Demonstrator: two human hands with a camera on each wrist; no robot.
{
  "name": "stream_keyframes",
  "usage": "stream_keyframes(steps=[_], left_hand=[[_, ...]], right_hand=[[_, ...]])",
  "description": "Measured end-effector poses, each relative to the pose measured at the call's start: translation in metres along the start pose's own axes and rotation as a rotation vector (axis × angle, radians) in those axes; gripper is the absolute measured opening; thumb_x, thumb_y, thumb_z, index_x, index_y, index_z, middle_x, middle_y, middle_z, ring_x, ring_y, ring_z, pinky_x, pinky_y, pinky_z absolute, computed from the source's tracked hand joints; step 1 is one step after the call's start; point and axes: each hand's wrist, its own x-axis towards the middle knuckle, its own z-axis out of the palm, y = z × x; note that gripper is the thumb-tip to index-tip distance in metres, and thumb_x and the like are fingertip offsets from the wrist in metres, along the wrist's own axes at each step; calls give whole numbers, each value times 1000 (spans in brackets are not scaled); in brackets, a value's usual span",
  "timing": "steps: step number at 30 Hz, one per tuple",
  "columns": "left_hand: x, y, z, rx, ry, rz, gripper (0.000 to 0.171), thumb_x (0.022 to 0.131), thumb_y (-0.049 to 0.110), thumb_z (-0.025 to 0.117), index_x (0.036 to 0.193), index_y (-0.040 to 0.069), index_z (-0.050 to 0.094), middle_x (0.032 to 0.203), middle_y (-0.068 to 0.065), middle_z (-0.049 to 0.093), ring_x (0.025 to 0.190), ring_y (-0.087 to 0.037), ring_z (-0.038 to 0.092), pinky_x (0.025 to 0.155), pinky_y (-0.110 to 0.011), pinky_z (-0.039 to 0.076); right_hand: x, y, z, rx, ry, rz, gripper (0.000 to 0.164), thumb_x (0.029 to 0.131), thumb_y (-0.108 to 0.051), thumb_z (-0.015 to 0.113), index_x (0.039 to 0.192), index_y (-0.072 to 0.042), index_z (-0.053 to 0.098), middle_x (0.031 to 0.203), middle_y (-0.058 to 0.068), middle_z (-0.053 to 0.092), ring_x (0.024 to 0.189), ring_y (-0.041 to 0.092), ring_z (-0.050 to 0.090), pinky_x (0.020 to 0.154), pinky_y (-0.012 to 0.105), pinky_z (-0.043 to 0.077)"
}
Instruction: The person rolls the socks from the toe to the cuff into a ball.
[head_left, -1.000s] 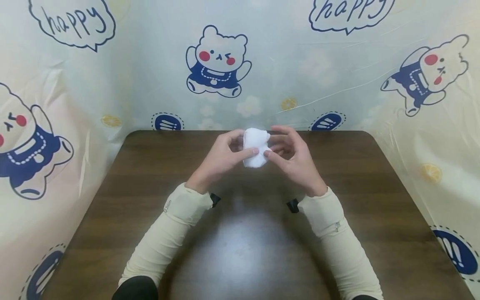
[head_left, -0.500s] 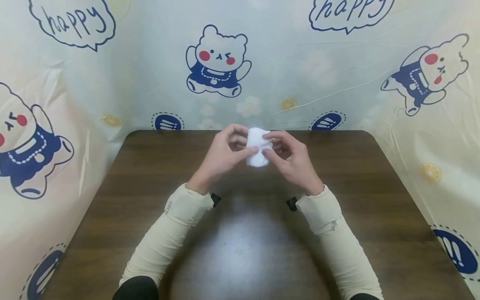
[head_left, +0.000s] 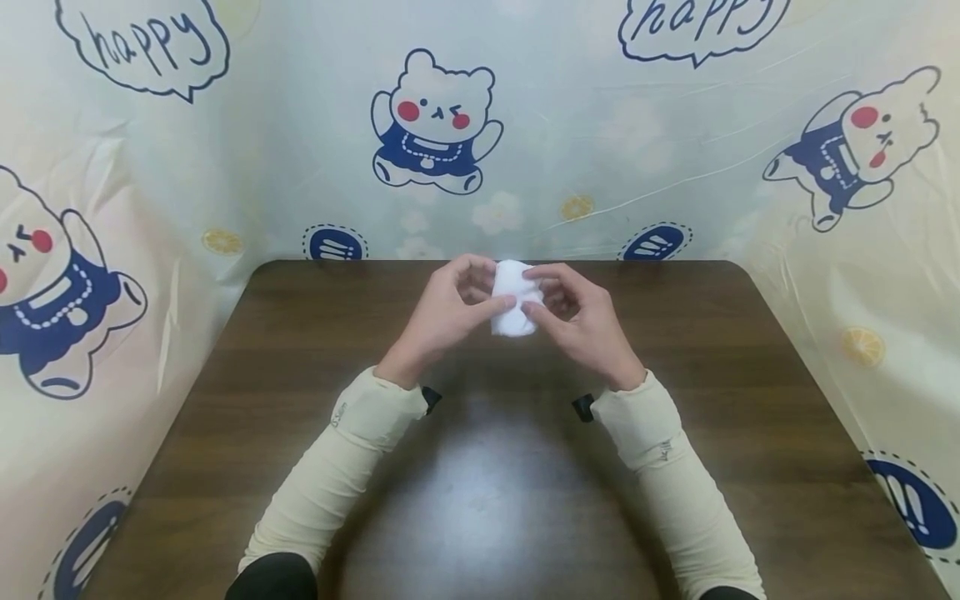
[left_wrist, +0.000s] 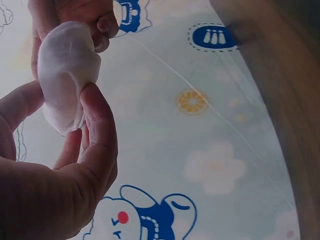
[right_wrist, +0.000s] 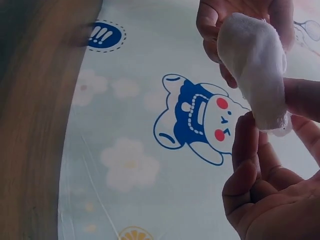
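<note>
A small white bundle of soft, rolled-up cloth (head_left: 512,280) is held up between both hands above the table's far part. My left hand (head_left: 442,312) pinches its left side, thumb in front and fingers curled behind. On the right side, my right hand (head_left: 588,321) grips it between thumb and fingers. In the left wrist view the bundle (left_wrist: 65,60) looks rounded, with a fold along its side. The right wrist view shows the cloth (right_wrist: 252,55) narrowing towards the right fingers. Its exact kind cannot be told.
A dark brown wooden table (head_left: 480,500) lies beneath the forearms. Behind its far edge and along both sides hangs a pale printed curtain (head_left: 315,133) with bears and lettering. Small black devices (head_left: 583,408) sit at the wrists.
My right index finger has come down from beside the bundle onto its upper right part. The bundle shifted slightly right, then dipped a little. The left hand keeps its pinch.
</note>
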Motion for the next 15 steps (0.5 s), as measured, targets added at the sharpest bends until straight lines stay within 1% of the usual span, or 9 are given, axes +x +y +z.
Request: stream_keyframes(steps=[1, 3, 4, 6, 9, 11, 15], left_hand=[[0, -2, 0, 15, 1, -14, 43, 88, 23, 80, 123, 10, 58, 109, -7, 65, 94, -26, 65, 78, -43, 58], [1, -7, 1, 43, 1, -42, 46, 89, 23, 80, 126, 10, 57, 109, -8, 64, 95, -26, 65, 78, -44, 58], [1, -11, 2, 59, 2, -52, 48, 89, 23, 80, 128, 10, 55, 109, -8, 64, 95, -26, 65, 78, -44, 58], [3, -20, 4, 97, -4, -62, 50, 89, 21, 79, 131, 11, 53, 108, -9, 63, 94, -27, 65, 78, -44, 58], [7, -37, 8, 182, -13, -63, 47, 90, 19, 78, 130, 13, 55, 104, -9, 64, 91, -26, 65, 74, -39, 57], [9, -50, 13, 221, -27, -79, 41, 90, 18, 77, 127, 14, 58, 102, -10, 64, 89, -25, 64, 71, -38, 56], [10, -77, 21, 250, -58, -168, 35, 90, 16, 77, 122, 14, 61, 98, -10, 64, 84, -25, 63, 66, -36, 54]], right_hand=[[0, 2, 0, -11, -11, 15, 35, 92, -9, 74, 126, -11, 65, 92, 9, 65, 74, 26, 56, 64, 33, 49], [0, 16, 2, -33, -33, 42, 35, 92, -15, 75, 126, -17, 66, 91, 4, 65, 74, 21, 57, 65, 34, 50], [0, 18, 3, -51, -49, 61, 34, 92, -17, 75, 125, -18, 66, 91, 3, 64, 74, 20, 58, 65, 34, 51], [1, 24, 5, -82, -81, 99, 33, 92, -17, 75, 124, -18, 66, 92, 2, 65, 75, 19, 59, 66, 36, 53], [-1, 37, 11, -128, -134, 173, 32, 92, -15, 75, 123, -18, 66, 93, 2, 66, 78, 19, 62, 66, 36, 55], [-4, 47, 15, -153, -169, 227, 31, 92, -14, 74, 122, -17, 66, 95, 3, 66, 81, 20, 62, 68, 36, 56], [-11, 66, 26, -195, -238, 318, 29, 92, -11, 73, 121, -15, 67, 97, 4, 66, 85, 22, 62, 73, 37, 56]])
